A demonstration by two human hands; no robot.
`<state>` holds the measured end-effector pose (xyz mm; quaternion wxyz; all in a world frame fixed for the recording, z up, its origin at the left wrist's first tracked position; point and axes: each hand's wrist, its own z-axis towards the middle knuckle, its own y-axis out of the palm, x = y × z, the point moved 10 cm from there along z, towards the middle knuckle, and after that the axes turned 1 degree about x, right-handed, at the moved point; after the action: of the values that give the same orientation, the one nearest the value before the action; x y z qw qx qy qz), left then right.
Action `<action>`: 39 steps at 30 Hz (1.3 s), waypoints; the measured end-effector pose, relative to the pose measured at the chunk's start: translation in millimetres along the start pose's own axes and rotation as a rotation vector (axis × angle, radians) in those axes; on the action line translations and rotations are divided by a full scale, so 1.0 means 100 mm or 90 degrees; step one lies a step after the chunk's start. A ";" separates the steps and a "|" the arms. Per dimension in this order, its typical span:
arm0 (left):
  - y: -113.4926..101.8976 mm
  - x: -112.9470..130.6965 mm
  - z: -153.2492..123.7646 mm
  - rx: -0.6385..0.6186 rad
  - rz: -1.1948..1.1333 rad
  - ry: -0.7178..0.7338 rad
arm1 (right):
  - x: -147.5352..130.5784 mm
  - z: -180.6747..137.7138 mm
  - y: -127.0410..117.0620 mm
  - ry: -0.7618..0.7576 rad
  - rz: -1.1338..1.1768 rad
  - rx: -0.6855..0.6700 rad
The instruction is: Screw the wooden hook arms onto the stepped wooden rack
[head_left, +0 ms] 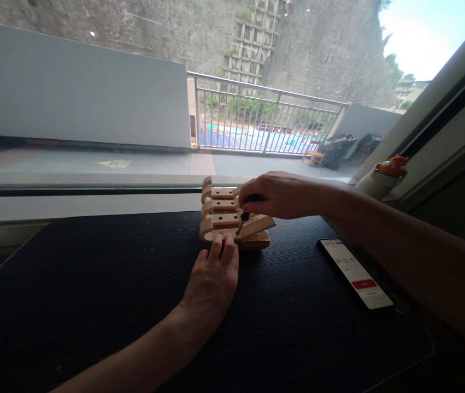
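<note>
A pale wooden assembly (224, 219) of parallel slats with dark holes and rounded left ends rests near the table's far edge. My right hand (271, 194) is closed around the dark handle of a screwdriver (245, 216). The tool slants down to the left, its tip at the nearest slat; whether it sits in a screw is too small to tell. My left hand (215, 267) presses its fingertips on the near left part of that slat, fingers bent and close together. What lies under those fingertips is hidden.
A phone (355, 273) showing a running timer lies on the black table (134, 295) to the right. A white bottle with an orange figure on its lid (392, 166) stands by the window frame at the back right. Window glass and a sill (93, 206) border the table's far side.
</note>
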<state>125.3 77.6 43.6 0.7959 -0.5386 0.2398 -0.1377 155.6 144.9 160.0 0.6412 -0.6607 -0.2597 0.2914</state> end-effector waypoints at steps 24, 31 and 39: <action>-0.02 -0.01 -0.01 0.005 -0.006 -0.006 | 0.04 0.01 0.04 0.046 -0.057 0.019; -0.02 -0.01 -0.01 0.007 0.004 -0.006 | 0.07 -0.02 -0.02 0.067 -0.058 0.021; -0.02 -0.01 0.00 0.006 0.004 -0.005 | 0.01 0.00 0.01 0.017 -0.036 0.000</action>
<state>123.9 77.2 45.8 0.7996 -0.5349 0.2377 -0.1340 155.8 145.6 159.0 0.6528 -0.6569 -0.2698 0.2639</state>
